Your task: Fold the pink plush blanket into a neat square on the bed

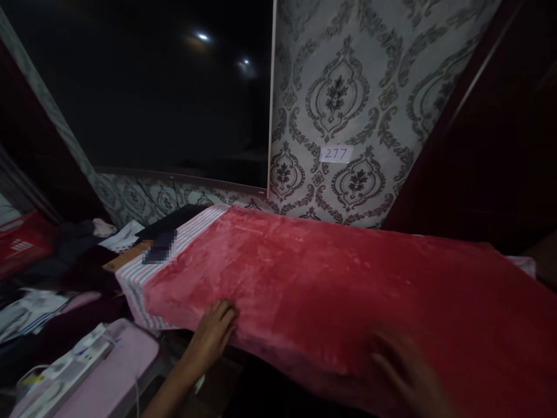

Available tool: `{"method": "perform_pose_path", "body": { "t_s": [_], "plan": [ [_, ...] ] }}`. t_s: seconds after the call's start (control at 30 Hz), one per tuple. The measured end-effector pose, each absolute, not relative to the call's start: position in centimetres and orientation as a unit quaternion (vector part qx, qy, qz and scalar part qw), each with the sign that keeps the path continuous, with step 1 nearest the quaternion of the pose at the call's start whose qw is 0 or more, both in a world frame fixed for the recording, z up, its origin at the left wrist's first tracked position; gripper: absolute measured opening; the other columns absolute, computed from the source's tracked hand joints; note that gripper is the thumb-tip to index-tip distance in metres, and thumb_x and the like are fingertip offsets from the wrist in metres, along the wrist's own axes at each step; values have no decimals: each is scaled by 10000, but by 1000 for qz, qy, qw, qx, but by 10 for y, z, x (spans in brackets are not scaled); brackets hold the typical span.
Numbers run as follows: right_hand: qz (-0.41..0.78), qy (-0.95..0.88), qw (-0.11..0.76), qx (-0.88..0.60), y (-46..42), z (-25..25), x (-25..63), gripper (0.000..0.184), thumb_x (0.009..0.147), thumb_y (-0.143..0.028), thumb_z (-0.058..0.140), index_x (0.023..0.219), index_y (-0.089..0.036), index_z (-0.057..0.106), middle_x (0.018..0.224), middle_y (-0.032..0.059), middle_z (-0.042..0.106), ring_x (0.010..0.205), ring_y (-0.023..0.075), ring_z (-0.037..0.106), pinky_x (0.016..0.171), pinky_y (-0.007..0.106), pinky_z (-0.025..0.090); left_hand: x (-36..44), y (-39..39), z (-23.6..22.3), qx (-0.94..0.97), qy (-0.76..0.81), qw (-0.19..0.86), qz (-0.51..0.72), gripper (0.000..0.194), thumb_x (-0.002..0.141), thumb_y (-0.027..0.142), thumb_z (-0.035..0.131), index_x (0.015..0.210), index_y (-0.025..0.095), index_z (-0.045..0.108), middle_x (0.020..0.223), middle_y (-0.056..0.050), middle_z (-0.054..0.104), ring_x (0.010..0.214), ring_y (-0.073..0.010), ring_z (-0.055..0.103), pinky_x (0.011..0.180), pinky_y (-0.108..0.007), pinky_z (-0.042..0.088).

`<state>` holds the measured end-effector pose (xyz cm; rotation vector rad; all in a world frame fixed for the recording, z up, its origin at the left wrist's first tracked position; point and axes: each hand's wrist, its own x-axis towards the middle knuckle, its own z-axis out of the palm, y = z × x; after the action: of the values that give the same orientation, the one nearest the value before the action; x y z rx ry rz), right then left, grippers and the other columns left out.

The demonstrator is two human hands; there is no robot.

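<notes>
I see the red cloth spread largely flat; surface marks remain. Left hand: fingers bent near its front edge, grip indeterminate. Right hand: blurred, fingers released.

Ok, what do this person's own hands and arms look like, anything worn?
The left hand is gloveless, with no sleeve, bracelet or watch showing on its forearm. The right hand also looks bare, but blur and dimness hide finer details.
</notes>
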<state>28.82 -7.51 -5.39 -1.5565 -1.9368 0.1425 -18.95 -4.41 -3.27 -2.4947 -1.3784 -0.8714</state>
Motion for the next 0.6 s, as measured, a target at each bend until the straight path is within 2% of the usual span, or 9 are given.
{"method": "perform_pose_path", "body": {
  "t_s": [0.07,0.17,0.3,0.47,0.6],
  "plan": [
    [67,-765,312,-559,-74,-61,238,363,872,-446,594,1203,-314,660,1232,88,655,1137,315,615,933,486,527,-189,-40,-28,-839,-460,62,-282,118,938,198,513,930,207,630,985,-75,675,925,-227,637,809,-371,530],
    [77,-802,273,-526,-71,-58,193,296,834,-291,646,1128,-286,683,1169,90,670,1056,285,630,920,451,510,-192,-35,-25,-846,-455,57,-271,139,944,209,509,854,208,615,908,-62,662,848,-225,621,759,-366,515],
    [91,-814,249,-516,-65,-45,181,133,865,-164,609,951,-241,676,1002,69,678,918,240,627,821,385,497,-197,-28,-27,-850,-446,43,-276,202,953,220,489,778,210,590,826,-59,649,774,-220,610,715,-356,500],
    [99,-822,252,-501,-58,-45,180,213,926,-95,502,845,-216,657,898,50,674,866,203,620,805,338,466,-199,-22,-19,-847,-436,-8,-304,196,960,230,468,808,214,590,828,-53,654,773,-211,622,759,-356,514],
    [106,-813,258,-512,-53,-50,179,178,916,-116,513,795,-205,608,836,41,659,791,198,603,760,324,451,-201,-25,-3,-847,-422,-36,-320,206,975,248,446,820,219,578,799,-42,648,733,-195,617,716,-324,521]
  ]
}}
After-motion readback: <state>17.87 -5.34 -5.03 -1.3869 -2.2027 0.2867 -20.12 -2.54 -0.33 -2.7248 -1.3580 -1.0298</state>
